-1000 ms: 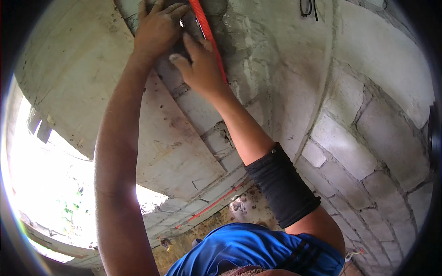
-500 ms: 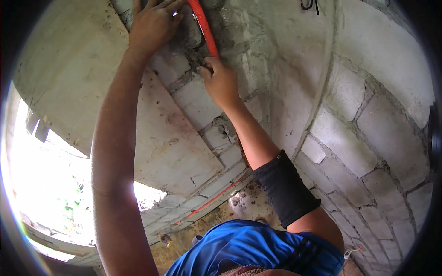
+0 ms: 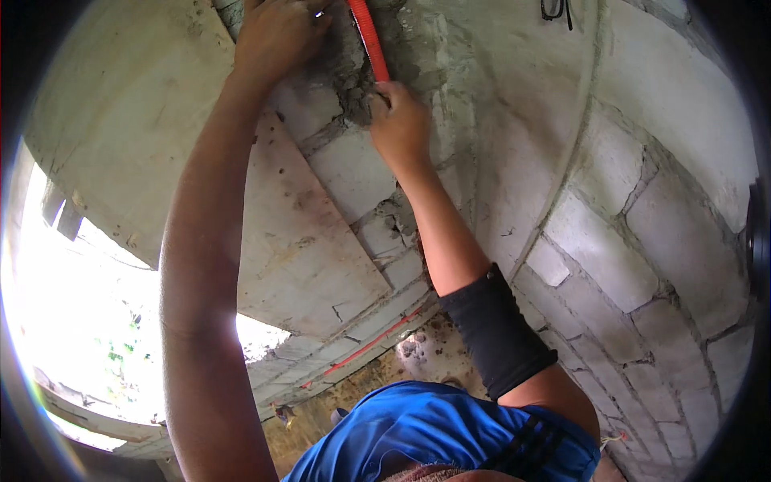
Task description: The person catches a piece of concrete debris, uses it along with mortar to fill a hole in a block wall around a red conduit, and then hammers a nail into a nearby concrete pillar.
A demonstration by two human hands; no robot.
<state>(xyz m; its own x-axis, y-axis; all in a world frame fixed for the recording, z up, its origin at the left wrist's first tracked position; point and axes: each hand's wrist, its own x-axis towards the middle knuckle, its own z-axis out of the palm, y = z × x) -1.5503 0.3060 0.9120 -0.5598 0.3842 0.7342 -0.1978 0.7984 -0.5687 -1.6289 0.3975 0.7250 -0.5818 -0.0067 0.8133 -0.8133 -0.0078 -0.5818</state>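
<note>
A red corrugated conduit pipe [image 3: 370,40] runs down from the top edge along a rough chased strip in the block wall. At its lower visible end my right hand [image 3: 401,124] is closed round it, thumb and fingers bent over the pipe. My left hand [image 3: 281,38] is higher up, to the left of the pipe and against the wall, and wears a ring. Its fingers are partly spread, their tips beyond the top edge, and I see nothing held in it. Broken mortar [image 3: 351,96] shows beside the right hand.
A large pale board [image 3: 301,249] covers the wall on the left, above a bright opening [image 3: 104,313]. Block wall [image 3: 602,241] fills the right side. A thin red line [image 3: 373,345] runs along lower blocks. Black wire [image 3: 554,10] sticks out at the top.
My right hand has moved slightly up and right with the pipe. My left hand has also shifted a little to the right, its fingers now further past the top edge.
</note>
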